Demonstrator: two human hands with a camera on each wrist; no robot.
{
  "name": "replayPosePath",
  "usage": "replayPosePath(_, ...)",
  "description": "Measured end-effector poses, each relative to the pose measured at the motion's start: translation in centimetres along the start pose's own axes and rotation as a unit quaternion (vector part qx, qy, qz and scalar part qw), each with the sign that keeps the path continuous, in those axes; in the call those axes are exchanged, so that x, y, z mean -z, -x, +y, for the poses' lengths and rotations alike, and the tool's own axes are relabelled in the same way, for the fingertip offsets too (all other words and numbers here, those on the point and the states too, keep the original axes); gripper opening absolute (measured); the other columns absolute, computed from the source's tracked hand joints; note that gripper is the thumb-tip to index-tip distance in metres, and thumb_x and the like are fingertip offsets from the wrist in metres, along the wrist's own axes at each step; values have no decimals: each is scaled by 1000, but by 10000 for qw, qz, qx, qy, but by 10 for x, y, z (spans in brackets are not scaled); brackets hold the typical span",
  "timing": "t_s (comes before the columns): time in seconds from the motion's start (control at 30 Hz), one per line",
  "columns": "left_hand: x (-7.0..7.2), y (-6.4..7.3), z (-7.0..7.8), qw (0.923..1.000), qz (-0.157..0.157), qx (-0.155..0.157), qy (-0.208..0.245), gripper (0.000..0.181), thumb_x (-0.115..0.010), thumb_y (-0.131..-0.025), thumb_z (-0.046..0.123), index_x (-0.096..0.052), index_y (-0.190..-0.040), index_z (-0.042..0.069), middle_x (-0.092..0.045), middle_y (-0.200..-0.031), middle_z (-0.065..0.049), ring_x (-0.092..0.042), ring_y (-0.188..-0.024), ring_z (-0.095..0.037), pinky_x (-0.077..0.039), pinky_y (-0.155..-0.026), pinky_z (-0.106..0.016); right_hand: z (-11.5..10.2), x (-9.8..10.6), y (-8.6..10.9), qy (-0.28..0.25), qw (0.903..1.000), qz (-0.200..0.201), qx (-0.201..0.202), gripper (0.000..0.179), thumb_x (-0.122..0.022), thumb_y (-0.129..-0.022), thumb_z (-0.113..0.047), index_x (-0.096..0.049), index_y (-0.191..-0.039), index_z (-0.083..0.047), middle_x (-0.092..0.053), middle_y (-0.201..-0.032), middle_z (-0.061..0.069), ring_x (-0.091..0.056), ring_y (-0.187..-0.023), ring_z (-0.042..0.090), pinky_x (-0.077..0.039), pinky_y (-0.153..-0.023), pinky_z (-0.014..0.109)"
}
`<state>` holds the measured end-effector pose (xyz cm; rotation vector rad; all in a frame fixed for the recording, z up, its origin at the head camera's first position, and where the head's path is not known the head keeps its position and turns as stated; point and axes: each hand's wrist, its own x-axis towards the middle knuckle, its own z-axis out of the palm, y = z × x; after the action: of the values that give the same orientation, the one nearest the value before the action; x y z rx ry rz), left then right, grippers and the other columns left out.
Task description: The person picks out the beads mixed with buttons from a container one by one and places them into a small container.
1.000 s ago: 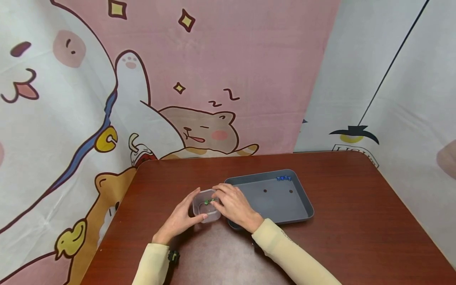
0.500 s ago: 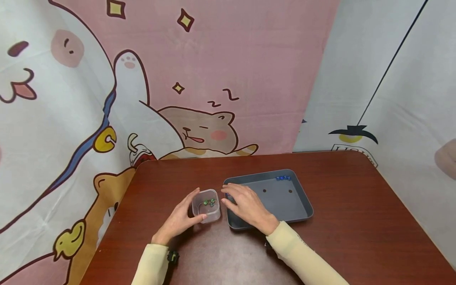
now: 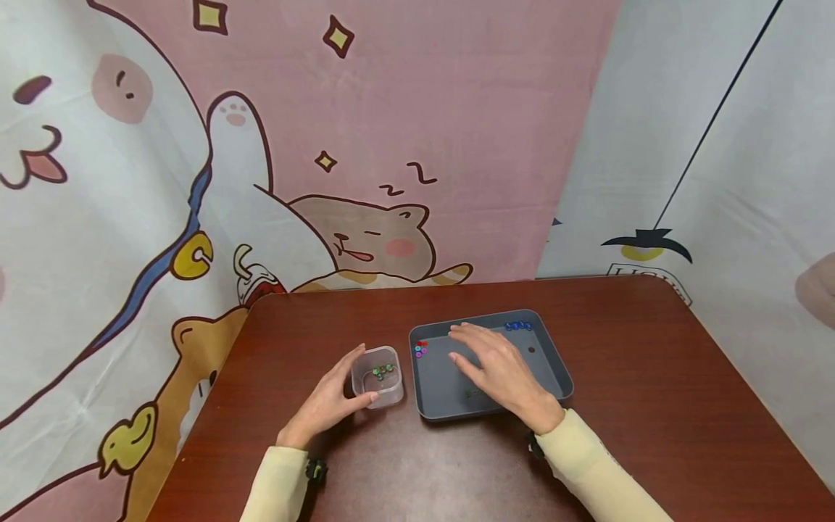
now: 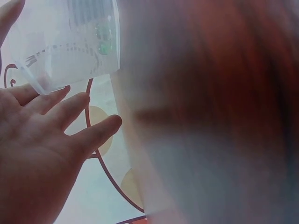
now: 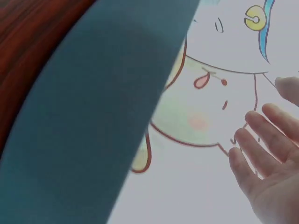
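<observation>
My left hand (image 3: 326,406) holds a small clear plastic container (image 3: 390,396), its thumb at the near side and its fingers along the left wall. Several small green beads (image 3: 376,372) lie inside the container, and some show through its wall in the left wrist view. Over the grey tray (image 3: 443,380) hovers my right hand (image 3: 505,373). Its fingers are loosely extended, and the right wrist view shows nothing held between the fingers (image 5: 261,154). The hand hides part of the tray's middle.
Blue beads (image 3: 518,326) line the tray's far right corner. Red, blue and pink beads (image 3: 421,349) sit by its left wall. Dark green beads (image 3: 471,394) lie near the front, and a brown spot (image 3: 531,350) is at the right. The wooden table (image 3: 639,377) meets a cartoon-printed cloth.
My right hand has left the container and moved right over the tray, uncovering the green beads and the coloured beads by the tray's left wall. My left hand stays at the container.
</observation>
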<state>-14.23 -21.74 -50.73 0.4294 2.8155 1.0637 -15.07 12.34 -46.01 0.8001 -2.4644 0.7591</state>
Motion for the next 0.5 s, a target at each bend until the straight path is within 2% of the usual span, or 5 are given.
replayPosePath(0.17,0,0,0,10000,-4,-18,-8,96,-75,-80,61,-25,-158,35,-29,-164,3,-36,-148,-25,-35,-117,-56,13,15,8,33,10000,26,-88,41,-74,-91,-27,-68,-128,-10,-65,-135,9,-58,-130,30,-49,-102,55)
replayPosePath(0.33,-1,0,0,10000,7,-39,10,96,-75,-80,61,-26,-158,34,-29,-164,2,-37,-147,-26,-35,-116,-57,30,30,15,-11,9998,-144,-142,48,-74,-90,-28,-63,-134,-11,-62,-139,10,-56,-131,30,-49,-101,55)
replayPosePath(0.5,-1,1,-1,10000,-3,-14,5,96,-75,-80,62,-26,-158,36,-29,-164,3,-37,-147,-25,-34,-116,-57,49,39,20,-23,9992,-360,-141,54,-77,-88,-27,-60,-138,-12,-61,-140,10,-57,-129,28,-51,-100,51)
